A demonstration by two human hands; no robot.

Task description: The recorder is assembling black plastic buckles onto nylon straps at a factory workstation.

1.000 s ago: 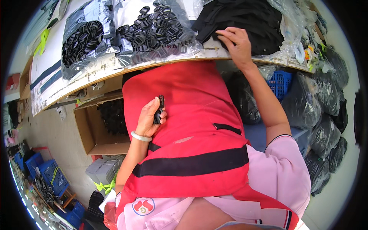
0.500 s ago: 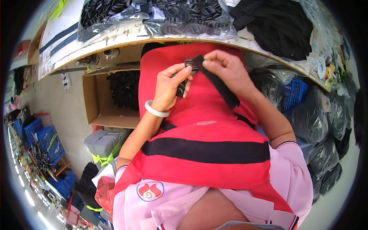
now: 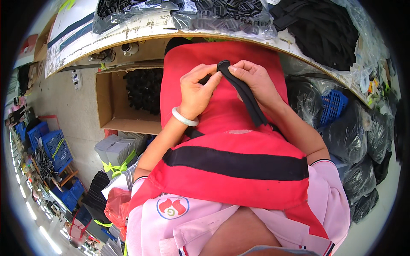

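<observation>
Two hands meet on one black strap (image 3: 245, 96), which lies over a red vest (image 3: 230, 141) on the person's lap, just below the tabletop (image 3: 141, 32). The right hand (image 3: 256, 81) pinches the strap's folded end, and the left hand (image 3: 196, 89) pinches a small dark piece against it; what this piece is cannot be told. If either pinch loosens, the end may slip out. A cardboard box (image 3: 115, 102) stands at the left.

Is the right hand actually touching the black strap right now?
Touching. The head view shows the right hand pinching the top end of the black strap between fingertips, with the left hand meeting it at the same end.
</observation>
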